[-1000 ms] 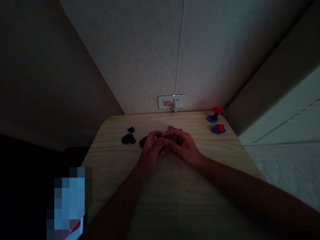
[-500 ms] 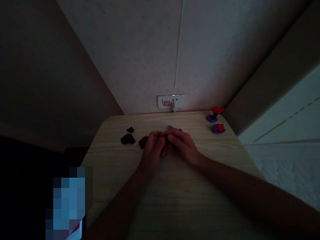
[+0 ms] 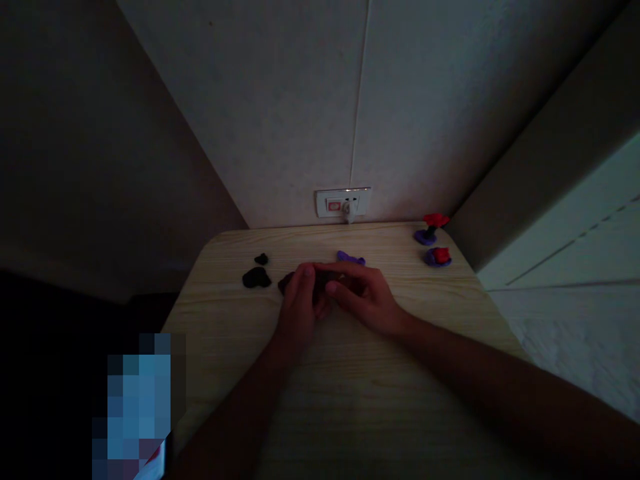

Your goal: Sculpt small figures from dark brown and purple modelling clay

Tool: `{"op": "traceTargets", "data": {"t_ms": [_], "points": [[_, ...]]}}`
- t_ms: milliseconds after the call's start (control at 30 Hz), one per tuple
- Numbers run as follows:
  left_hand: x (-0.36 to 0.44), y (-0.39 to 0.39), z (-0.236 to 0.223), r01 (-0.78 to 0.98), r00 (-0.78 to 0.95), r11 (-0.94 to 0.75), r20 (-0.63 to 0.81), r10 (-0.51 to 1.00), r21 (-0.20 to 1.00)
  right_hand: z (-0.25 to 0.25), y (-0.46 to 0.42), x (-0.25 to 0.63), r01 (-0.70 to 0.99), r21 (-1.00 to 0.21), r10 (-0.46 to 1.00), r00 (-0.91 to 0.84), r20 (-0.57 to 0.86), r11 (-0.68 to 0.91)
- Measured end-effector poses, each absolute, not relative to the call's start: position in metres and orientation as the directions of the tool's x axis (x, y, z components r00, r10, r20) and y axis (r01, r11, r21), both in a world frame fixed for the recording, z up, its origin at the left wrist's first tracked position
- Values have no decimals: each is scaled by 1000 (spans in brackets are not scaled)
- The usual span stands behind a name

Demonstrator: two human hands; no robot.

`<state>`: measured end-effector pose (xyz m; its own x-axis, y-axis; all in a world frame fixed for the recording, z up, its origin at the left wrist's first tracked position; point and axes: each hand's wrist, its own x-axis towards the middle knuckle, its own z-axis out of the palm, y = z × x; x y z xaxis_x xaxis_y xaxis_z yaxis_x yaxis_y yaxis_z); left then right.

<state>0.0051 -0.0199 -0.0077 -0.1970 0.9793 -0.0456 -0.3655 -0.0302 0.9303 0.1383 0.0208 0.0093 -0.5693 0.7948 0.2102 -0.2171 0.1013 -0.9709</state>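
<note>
My left hand (image 3: 298, 299) and my right hand (image 3: 369, 298) meet over the middle of the table, fingers curled around a dark brown piece of modelling clay (image 3: 326, 277). Much of that piece is covered by the fingers, and its exact shape is hard to make out in the dim light. Just left of my left hand, another dark brown clay lump (image 3: 283, 283) lies partly hidden. Further left are a larger black clay lump (image 3: 256, 277) and a small black bit (image 3: 261, 259). A purple clay piece (image 3: 351, 257) lies behind my right hand.
At the table's back right stands a red clay flower (image 3: 435, 221) on a dark stem and purple base. In front of it sits a red and purple clay piece (image 3: 439, 257). A wall socket (image 3: 344, 203) with a plug is behind the wooden table (image 3: 350, 400).
My hands have opened slightly around the brown clay, with the thumbs moving apart. More of the held piece and of the purple clay behind shows now.
</note>
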Motion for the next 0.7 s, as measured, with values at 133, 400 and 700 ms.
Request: {"op": "traceTargets", "data": {"t_ms": [133,400,700], "points": [[3,-22,-13,-277,-171,-103,56,984,955,7,23,136,-248,-966,841,-504,197,77],[1,-19,-11,-232,-147,-122,90,985,965,4,28,137,-217,-965,867,-440,233,149],[0,-16,-9,-270,-135,-82,46,990,959,4,25,136,-202,-971,865,-457,210,128]]}}
